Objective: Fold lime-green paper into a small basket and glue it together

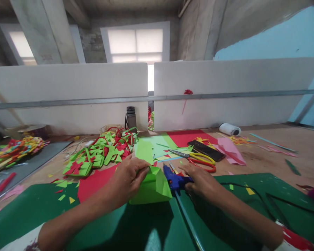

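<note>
1. Folded lime-green paper (153,186) sits on the green cutting mat (36,209) at the near middle of the table, one corner raised; left hand (127,177) has it by the upper left edge, fingers curled shut over the fold, thumb side pressed on the paper
2. Right hand (199,181) lies just right of the paper, fingers closed around the blue glue gun (175,179); nozzle points away from the person, up toward the far side of the table; gun body touches the mat, its tip just beside the paper's right edge
3. Dark cord runs from the gun area across the mat to the right; exact start hidden under the hand
4. Red paper sheet (94,181) lies under the left wrist, partly on the mat
5. Behind the hands: scissors (199,158) with yellow and red handles, blades open a little, resting on flat green and red sheets; black phone (205,150) just beyond them; pink paper (230,150) to its right
6. Left of centre: heap of green and red paper scraps (102,151); further left a pile of multicoloured strips (13,150)
7. Grey bottle (131,118) stands upright against the white partition (68,87); white roll (229,129) lies on its side at the right
</note>
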{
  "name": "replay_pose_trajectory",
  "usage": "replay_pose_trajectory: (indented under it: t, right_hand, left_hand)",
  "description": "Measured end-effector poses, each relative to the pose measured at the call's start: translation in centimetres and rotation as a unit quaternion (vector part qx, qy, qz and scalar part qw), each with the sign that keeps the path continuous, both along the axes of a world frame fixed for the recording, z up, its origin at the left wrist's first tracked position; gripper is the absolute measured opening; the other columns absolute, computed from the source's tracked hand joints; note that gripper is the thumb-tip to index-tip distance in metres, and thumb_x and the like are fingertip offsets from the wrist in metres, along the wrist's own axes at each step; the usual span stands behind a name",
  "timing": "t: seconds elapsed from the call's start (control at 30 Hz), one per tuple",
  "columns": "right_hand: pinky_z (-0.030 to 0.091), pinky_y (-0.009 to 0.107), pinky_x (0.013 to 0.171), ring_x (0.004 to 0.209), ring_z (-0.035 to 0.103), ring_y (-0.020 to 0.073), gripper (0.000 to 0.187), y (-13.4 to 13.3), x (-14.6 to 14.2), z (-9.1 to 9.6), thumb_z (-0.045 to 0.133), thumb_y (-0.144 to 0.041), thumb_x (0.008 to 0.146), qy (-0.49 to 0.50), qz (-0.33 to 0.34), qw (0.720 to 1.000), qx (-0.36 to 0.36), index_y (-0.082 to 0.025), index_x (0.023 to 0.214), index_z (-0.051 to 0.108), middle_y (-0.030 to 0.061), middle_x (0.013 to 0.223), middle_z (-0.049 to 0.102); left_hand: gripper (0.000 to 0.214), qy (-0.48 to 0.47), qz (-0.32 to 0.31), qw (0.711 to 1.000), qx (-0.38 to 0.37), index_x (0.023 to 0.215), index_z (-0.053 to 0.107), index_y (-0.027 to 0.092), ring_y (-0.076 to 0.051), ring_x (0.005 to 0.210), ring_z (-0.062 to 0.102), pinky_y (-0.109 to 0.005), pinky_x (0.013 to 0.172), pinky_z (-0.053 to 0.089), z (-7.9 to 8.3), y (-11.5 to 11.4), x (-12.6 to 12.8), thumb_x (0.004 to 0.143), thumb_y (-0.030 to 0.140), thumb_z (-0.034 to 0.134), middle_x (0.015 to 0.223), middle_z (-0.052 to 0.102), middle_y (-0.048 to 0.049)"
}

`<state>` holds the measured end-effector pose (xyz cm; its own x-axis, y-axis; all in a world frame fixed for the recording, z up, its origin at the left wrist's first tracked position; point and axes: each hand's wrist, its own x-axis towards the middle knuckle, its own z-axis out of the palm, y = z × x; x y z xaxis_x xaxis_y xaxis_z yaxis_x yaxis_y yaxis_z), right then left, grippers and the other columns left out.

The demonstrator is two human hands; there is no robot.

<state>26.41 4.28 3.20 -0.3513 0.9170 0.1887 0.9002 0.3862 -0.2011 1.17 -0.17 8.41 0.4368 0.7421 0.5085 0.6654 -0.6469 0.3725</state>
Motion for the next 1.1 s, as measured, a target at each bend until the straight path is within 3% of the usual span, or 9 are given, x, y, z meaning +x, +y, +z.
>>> replay_pose_trajectory:
  t: [0.1,0.13,0.2,0.3,0.43,0.57,0.8,0.97,1.1]
  right_hand:
    - [0.036,0.046,0.094,0.111,0.052,0.029,0.041,-1.1,-0.9,1.5,0.054,-0.015,0.074,0.046,0.013,0.999,0.02,-0.017,0.114,0.061,0.0124,0.117,0.061]
    - [0.036,0.043,0.095,0.112,0.051,0.0258,0.036,-1.6,-1.3,2.0,0.052,-0.018,0.079,0.115,0.057,0.991,0.028,-0.018,0.114,0.061,0.0103,0.117,0.061]
    - [0.038,0.038,0.095,0.109,0.053,0.0217,0.029,-2.6,-2.4,2.8,0.056,-0.022,0.079,0.248,0.121,0.961,0.016,-0.022,0.108,0.064,0.0055,0.113,0.064]
    - [0.041,0.034,0.091,0.101,0.057,0.0198,0.024,-3.6,-3.9,3.1,0.064,-0.018,0.074,0.361,0.153,0.92,-0.017,-0.024,0.096,0.069,0.0031,0.103,0.067]
    - [0.044,0.031,0.083,0.086,0.061,0.017,0.013,-4.0,-4.7,2.8,0.064,-0.018,0.074,0.431,0.18,0.883,-0.032,-0.024,0.083,0.071,0.0007,0.085,0.068]
    - [0.045,0.031,0.082,0.08,0.061,0.0161,0.007,-4.1,-4.8,2.7,0.064,-0.02,0.075,0.461,0.204,0.863,-0.034,-0.022,0.078,0.071,0.0009,0.081,0.068]
    - [0.047,0.028,0.072,0.073,0.061,0.0144,0.007,-4.4,-5.2,2.8,0.063,-0.018,0.075,0.473,0.194,0.859,-0.021,-0.021,0.074,0.07,0.0001,0.075,0.069]
    - [0.046,0.027,0.069,0.072,0.059,0.0145,0.008,-4.3,-5.2,2.4,0.061,-0.02,0.077,0.437,0.175,0.882,0.006,-0.019,0.074,0.068,0.0006,0.074,0.067]
    - [0.044,0.027,0.07,0.073,0.059,0.0148,0.01,-4.4,-5.2,2.2,0.058,-0.023,0.081,0.406,0.16,0.9,0.015,-0.02,0.075,0.066,0.0004,0.076,0.066]
  left_hand:
    - [0.022,-0.01,-0.016,1.0,0.001,0.078,0.061,0.017,-0.013,0.063,0.055,-0.023,0.062,0.043,-0.1,-0.2,0.2,0.086,0.017,0.04,0.069,0.061,-0.0014]
    - [0.022,-0.013,-0.024,1.0,-0.004,0.079,0.061,0.017,-0.013,0.065,0.056,-0.024,0.063,0.043,-0.2,-0.3,0.3,0.087,0.017,0.041,0.07,0.062,-0.0018]
    - [0.021,-0.02,-0.04,0.999,-0.019,0.085,0.062,0.019,-0.014,0.071,0.058,-0.024,0.065,0.044,-0.4,-0.5,0.4,0.088,0.018,0.041,0.076,0.064,-0.0024]
    - [0.022,-0.029,-0.062,0.997,-0.035,0.093,0.062,0.022,-0.015,0.08,0.06,-0.026,0.072,0.044,-0.6,-0.8,0.6,0.089,0.018,0.041,0.086,0.066,-0.0027]
    - [0.023,-0.026,-0.079,0.996,-0.04,0.097,0.06,0.023,-0.015,0.083,0.058,-0.032,0.082,0.042,-1.0,-1.1,0.8,0.09,0.017,0.039,0.089,0.064,-0.0022]
    - [0.023,-0.02,-0.095,0.994,-0.047,0.096,0.058,0.022,-0.015,0.087,0.057,-0.035,0.089,0.039,-1.1,-1.3,1.1,0.09,0.014,0.037,0.089,0.063,-0.0016]
    - [0.024,-0.031,-0.1,0.994,-0.044,0.093,0.059,0.022,-0.015,0.085,0.056,-0.033,0.086,0.04,-1.5,-1.4,1.2,0.09,0.015,0.036,0.088,0.063,-0.002]
    - [0.025,-0.055,-0.085,0.992,-0.08,0.099,0.061,0.022,-0.015,0.082,0.058,-0.027,0.074,0.044,-0.8,-1.6,0.8,0.087,0.017,0.04,0.088,0.065,-0.0021]
    - [0.026,-0.093,-0.049,0.987,-0.119,0.098,0.064,0.022,-0.016,0.087,0.06,-0.028,0.077,0.045,0.0,-2.0,0.7,0.09,0.025,0.039,0.095,0.067,-0.0025]
